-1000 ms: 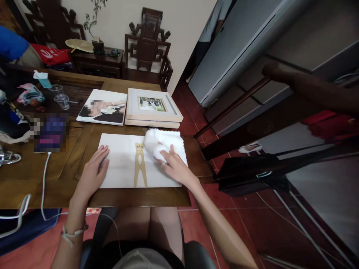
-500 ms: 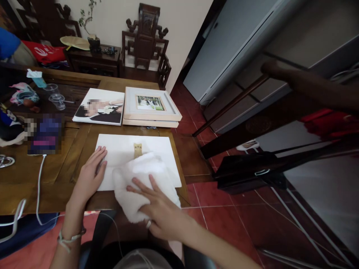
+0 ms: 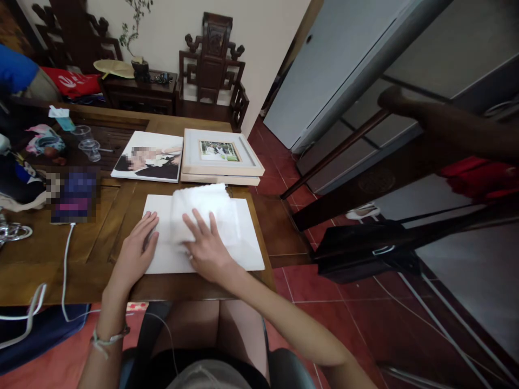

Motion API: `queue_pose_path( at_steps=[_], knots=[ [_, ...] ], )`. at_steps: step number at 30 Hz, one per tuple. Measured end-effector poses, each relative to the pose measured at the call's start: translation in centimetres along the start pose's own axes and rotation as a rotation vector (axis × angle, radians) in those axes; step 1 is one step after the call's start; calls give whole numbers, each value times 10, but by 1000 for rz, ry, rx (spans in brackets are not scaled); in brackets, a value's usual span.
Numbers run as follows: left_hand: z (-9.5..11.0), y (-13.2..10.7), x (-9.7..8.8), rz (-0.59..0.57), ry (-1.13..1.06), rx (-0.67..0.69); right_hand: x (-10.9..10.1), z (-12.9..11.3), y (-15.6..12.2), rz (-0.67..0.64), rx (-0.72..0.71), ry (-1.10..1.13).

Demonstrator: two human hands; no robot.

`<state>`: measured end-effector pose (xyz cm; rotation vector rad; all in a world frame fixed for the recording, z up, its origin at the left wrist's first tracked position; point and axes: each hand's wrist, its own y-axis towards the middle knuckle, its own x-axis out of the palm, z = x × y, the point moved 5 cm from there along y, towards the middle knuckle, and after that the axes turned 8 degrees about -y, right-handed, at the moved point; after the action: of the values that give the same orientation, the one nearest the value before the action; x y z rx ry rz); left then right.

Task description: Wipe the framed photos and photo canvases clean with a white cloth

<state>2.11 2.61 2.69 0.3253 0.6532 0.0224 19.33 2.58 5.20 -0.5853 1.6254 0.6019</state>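
Note:
A white rectangular panel (image 3: 251, 237) lies flat near the table's front edge. My left hand (image 3: 140, 237) rests flat on its left edge, fingers stretched out. On the panel's upper middle is a white fluffy cloth (image 3: 206, 200), spread out and slightly past the panel's far edge. My right hand (image 3: 206, 246) presses on the cloth from above with its fingers spread, a little blurred by motion. Whatever part of the panel lies beneath the cloth is hidden.
Behind the panel sit a photo print (image 3: 158, 170) and stacked light wooden picture frames (image 3: 223, 167). To the left are a phone (image 3: 75, 197) on a white cable (image 3: 65, 270), plastic cups (image 3: 90, 150) and a tissue pack (image 3: 62, 119). A dark wooden chair (image 3: 340, 194) stands right.
My right hand has pushed the cloth away from me, from the panel's near edge to its far edge. The cloth now covers the gold-coloured hanger. My left hand stays on the panel's left edge.

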Motion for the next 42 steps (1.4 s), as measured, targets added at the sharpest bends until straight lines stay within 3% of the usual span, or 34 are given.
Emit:
queue_pose_path(
  at_steps=[5, 8, 11, 16, 20, 24, 28, 32, 35, 38, 42],
  knots=[
    [0, 0, 0, -14, 14, -22, -12, -51, -63, -127, -166, 115],
    [0, 0, 0, -17, 13, -23, -20, -50, -73, -171, -218, 178],
    [0, 0, 0, -14, 12, -28, -24, -21, -51, -123, -208, 217],
    [2, 0, 0, 4, -4, -14, -18, 33, 16, -37, -52, 139],
    [4, 0, -1, 6, -10, 4, -7, 29, 42, 29, 95, 26],
    [2, -1, 0, -4, -4, -12, 4, -14, 13, -13, 52, 0],
    [1, -1, 1, -8, 1, -9, -9, -52, -40, -83, -130, 61],
    [0, -1, 1, -2, -5, -3, -28, -49, -63, -105, -249, 175],
    [0, -1, 1, 1, -16, -3, -30, -23, -47, -80, -225, 226],
    [2, -1, 1, 9, -36, -8, -24, 4, -14, -46, -122, 179],
    [4, -1, -4, 45, -153, -58, -10, 6, 27, -23, -1, 37]
  ],
)
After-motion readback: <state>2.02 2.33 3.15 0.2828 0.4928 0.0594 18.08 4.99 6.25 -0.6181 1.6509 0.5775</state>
